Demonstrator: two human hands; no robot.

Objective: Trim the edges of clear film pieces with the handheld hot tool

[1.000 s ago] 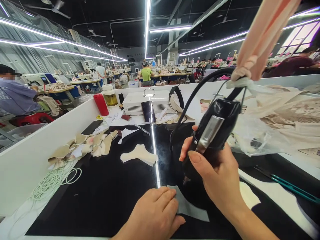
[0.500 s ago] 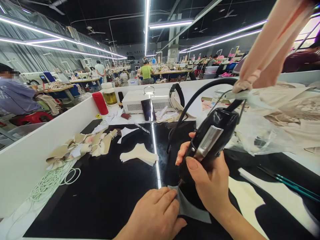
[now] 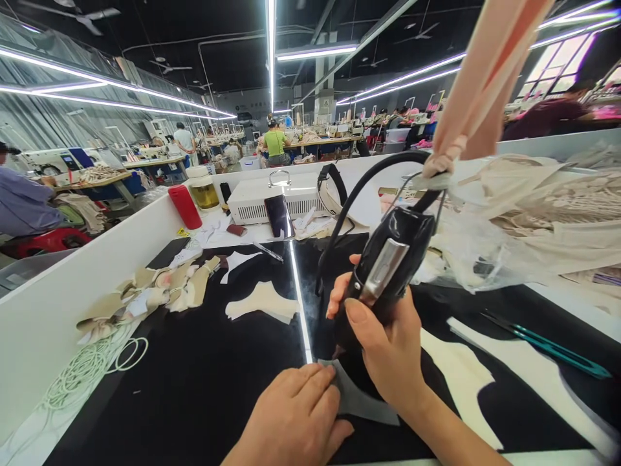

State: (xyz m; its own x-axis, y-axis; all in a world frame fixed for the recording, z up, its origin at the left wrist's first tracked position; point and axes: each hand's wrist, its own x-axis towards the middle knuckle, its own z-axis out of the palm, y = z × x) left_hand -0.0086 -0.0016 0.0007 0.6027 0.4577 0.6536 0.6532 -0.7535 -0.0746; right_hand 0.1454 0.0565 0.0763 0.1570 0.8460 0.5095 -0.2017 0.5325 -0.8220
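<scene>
My right hand point(image 3: 388, 343) is wrapped round a black corded hand tool point(image 3: 395, 259) with a silver lever on its side. The thumb lies near the lever's lower end, and the tool's tip points down at the table, mostly hidden by my hand. A knotted pink cloth strip point(image 3: 485, 84) holds the tool from above. Flat on the black table surface point(image 3: 184, 388) lies a thin grey curved piece point(image 3: 361, 395). My left hand point(image 3: 295, 411) rests palm down with its fingertips on this piece's left end. Its fingers are stretched out and the thumb stands apart.
Cream cut pieces lie ahead point(image 3: 262, 301) and at the right point(image 3: 456, 375), near teal tweezers point(image 3: 557, 349). Tan bundles point(image 3: 189, 285) and pale green cord point(image 3: 77, 369) lie left. Behind stand a phone point(image 3: 279, 217), a white box point(image 3: 242, 202) and a red bottle point(image 3: 184, 207).
The camera view has turned slightly to the right, so everything appears further left. Both hands keep their holds, and the grey piece lies under my left fingertips as before.
</scene>
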